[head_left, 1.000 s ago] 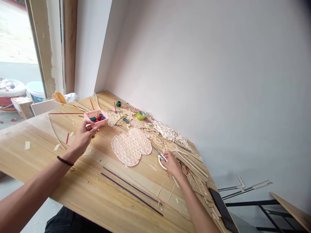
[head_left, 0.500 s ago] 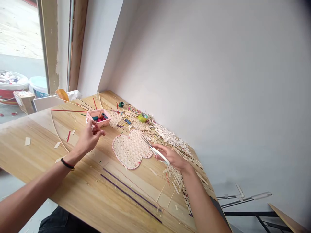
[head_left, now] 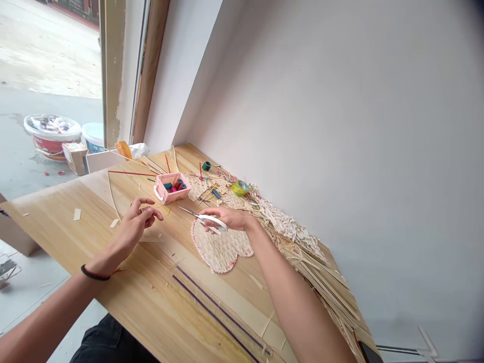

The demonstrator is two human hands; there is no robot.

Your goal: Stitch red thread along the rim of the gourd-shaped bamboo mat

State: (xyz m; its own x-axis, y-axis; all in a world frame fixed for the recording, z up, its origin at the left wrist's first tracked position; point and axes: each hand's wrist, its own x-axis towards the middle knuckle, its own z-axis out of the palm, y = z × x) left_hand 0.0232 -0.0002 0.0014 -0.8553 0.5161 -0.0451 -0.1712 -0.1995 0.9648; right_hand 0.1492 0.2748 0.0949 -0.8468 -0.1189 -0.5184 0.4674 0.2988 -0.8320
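Observation:
My right hand (head_left: 227, 220) grips white-handled scissors (head_left: 214, 222). Their metal blades point left, towards my other hand, slightly apart at the tips. Under the scissors, a woven, lobed mat (head_left: 215, 249) with a pink-red bound edge lies flat on the wooden table (head_left: 151, 287); my right hand and forearm cover its upper part. My left hand (head_left: 141, 217) hovers over the table left of the mat, fingers loosely bent and apart, with nothing visible in them. Just beyond it stands a pink plastic basket (head_left: 172, 195) holding several thread spools (head_left: 177, 186).
Woven strips and scraps (head_left: 287, 224) heap along the wall side. Among them sit a yellow-green tape roll (head_left: 240, 188) and a dark green spool (head_left: 206, 166). Two purple strips (head_left: 215, 307) lie near the front edge. Buckets (head_left: 53, 136) stand on the floor beyond the table.
The scissors in my right hand have moved left, from the mat's right side to above its upper left. My left hand has drawn back from the basket, its fingers looser. The view has turned left.

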